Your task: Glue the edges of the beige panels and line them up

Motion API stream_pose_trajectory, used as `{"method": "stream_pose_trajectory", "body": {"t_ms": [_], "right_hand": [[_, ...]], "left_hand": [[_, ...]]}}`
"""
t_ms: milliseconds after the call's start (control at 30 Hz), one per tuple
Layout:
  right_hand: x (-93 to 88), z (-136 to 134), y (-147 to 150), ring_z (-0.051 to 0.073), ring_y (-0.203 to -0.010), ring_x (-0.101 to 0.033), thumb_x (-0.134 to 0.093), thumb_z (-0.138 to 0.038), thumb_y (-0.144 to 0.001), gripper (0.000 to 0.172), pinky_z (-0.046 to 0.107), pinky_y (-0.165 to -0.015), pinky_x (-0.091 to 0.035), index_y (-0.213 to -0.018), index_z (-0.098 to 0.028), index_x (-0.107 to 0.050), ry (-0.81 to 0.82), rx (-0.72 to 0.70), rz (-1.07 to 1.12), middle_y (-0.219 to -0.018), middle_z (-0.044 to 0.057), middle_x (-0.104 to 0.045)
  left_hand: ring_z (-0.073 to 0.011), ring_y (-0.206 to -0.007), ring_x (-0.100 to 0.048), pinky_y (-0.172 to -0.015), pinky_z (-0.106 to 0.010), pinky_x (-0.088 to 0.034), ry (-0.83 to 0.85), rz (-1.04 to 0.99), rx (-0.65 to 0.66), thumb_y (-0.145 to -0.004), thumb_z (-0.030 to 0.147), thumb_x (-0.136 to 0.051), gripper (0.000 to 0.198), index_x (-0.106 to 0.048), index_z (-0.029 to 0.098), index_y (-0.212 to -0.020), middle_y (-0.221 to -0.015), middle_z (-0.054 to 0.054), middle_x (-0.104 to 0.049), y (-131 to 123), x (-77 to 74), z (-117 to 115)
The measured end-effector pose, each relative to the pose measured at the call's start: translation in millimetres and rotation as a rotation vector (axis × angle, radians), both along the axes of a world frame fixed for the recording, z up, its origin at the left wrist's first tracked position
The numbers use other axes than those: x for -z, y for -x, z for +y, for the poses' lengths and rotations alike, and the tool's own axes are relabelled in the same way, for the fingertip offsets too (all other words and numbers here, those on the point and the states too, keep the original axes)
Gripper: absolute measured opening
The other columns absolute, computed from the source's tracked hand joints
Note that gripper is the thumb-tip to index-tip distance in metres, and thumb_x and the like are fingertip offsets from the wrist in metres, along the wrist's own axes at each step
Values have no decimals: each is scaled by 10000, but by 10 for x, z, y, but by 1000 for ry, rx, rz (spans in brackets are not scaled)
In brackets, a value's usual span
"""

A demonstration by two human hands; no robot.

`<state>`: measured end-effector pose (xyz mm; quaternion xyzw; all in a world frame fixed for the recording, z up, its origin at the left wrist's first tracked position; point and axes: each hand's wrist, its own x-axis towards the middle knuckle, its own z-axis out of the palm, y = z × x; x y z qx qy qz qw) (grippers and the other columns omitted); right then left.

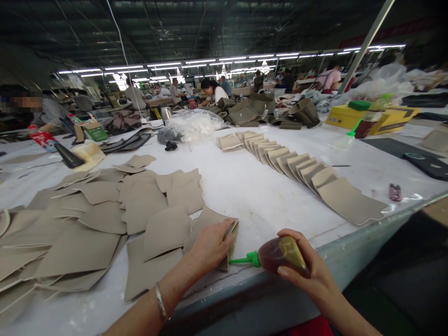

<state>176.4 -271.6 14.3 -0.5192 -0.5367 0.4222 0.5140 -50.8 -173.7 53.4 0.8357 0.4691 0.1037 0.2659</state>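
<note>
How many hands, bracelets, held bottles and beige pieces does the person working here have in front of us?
Hands: 2 (left hand, right hand)
Bracelet: 1
Held bottle: 1
Total: 4
Beige pieces: not in the total; they overlap too much to count.
</note>
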Motion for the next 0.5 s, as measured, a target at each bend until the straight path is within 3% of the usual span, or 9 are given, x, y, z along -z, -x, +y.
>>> {"method": "stream_pose_trajectory", "body": {"t_ms": [167, 300, 433, 500], "right_hand": [[-50, -82, 105, 261, -831, -612, -752, -441, -745, 522, 356, -736, -512, -1171, -279, -498, 110, 85, 194, -908, 20, -639], [-93, 52, -5, 292, -915, -650, -741, -455, -765, 420, 383, -737, -577, -1098, -226, -626, 243, 138, 627, -1010, 72, -680], [-132, 243, -200, 283, -908, -676, -864, -226, -652, 406, 361, -743, -599, -1015, -199, -684, 343, 266, 1023, -1050, 79, -703], [-149, 328, -280, 290, -892, -682, -877, -123, -606, 449, 362, -732, -603, -1010, -184, -691, 327, 305, 1172, -1070, 103, -700]], "left_hand": [[-229, -1138, -570, -987, -335, -412, 18, -8, -24, -862, 211, -384, 482, -498, 232, -1330, -1280, -33, -598, -12, -28, -6], [-202, -1077, -589, -930, -286, -428, 34, -33, -58, -915, 297, -381, 391, -556, 250, -1262, -1193, -22, -643, 72, -100, 11], [-220, -980, -597, -828, -301, -433, -149, 196, -388, -898, 326, -454, 385, -540, 208, -1255, -1139, -85, -609, 305, -144, 110], [-230, -943, -599, -784, -304, -421, -141, 312, -484, -844, 320, -530, 390, -551, 181, -1208, -1117, -101, -599, 424, -122, 200]]}}
